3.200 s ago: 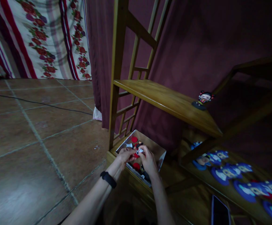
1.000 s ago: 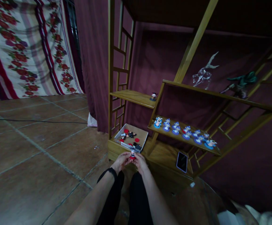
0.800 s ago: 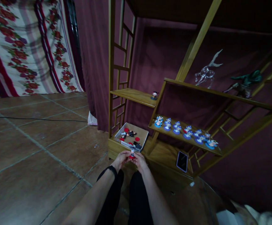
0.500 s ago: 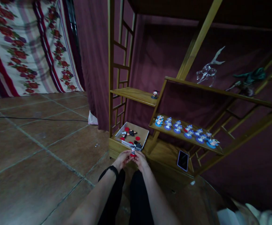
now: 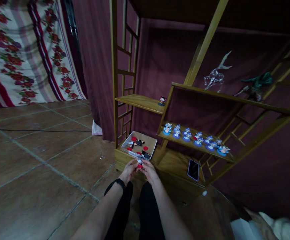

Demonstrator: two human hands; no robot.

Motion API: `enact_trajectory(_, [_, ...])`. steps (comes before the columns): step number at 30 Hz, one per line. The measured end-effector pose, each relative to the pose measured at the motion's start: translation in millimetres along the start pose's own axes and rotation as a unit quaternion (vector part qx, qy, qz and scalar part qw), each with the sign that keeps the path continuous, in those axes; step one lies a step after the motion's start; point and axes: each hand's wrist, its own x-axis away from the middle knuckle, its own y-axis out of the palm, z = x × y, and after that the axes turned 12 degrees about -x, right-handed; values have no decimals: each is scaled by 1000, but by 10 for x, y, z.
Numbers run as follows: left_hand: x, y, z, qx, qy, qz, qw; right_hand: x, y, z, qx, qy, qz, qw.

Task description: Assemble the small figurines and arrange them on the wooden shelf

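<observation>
My left hand (image 5: 129, 169) and my right hand (image 5: 148, 170) are pinched together on a small figurine with a red base (image 5: 140, 163), held just in front of the wooden shelf unit. Right behind it, on the shelf's bottom board, is an open cardboard box (image 5: 151, 142) with several red bases and dark figurine parts. One finished figurine (image 5: 162, 100) stands on the left middle shelf (image 5: 140, 101). A black band is on my left wrist.
Several blue-based figurines (image 5: 194, 138) line a slanted shelf to the right. A phone (image 5: 193, 169) lies on the bottom board. A glass deer (image 5: 216, 75) and a dark green figure (image 5: 256, 86) stand higher up. Tiled floor with a black cable (image 5: 35, 130) spreads left.
Over three seconds my head pulled back from the box and my hands lifted the figurine out toward me. In the last second both hands stay on it; the view shifts slightly.
</observation>
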Motion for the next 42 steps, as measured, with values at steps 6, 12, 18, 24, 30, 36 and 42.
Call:
enact_trajectory(6, [7, -38, 7, 10, 6, -25, 1000, 15, -4, -19, -14, -26, 0, 1000])
enact_trajectory(12, [92, -41, 66, 15, 22, -51, 998, 21, -3, -36, -52, -45, -10, 998])
enact_trajectory(18, [119, -19, 53, 23, 29, -66, 997, 44, -2, -29, -44, -51, 14, 998])
enact_trajectory(24, [93, -19, 34, 30, 2, -70, 997, 69, -28, -41, -54, -32, 23, 998])
enact_trajectory(30, [84, -28, 34, 23, 2, -64, 998, 68, -36, -43, -47, -7, 4, 999])
enact_trajectory(36, [49, -39, 26, 2, 16, -40, 999, 38, -38, 1, -35, -2, 11, 999])
enact_trajectory(42, [29, -30, 12, -16, -11, -10, 1000, 3, -37, 62, -13, -1, 18, 1000])
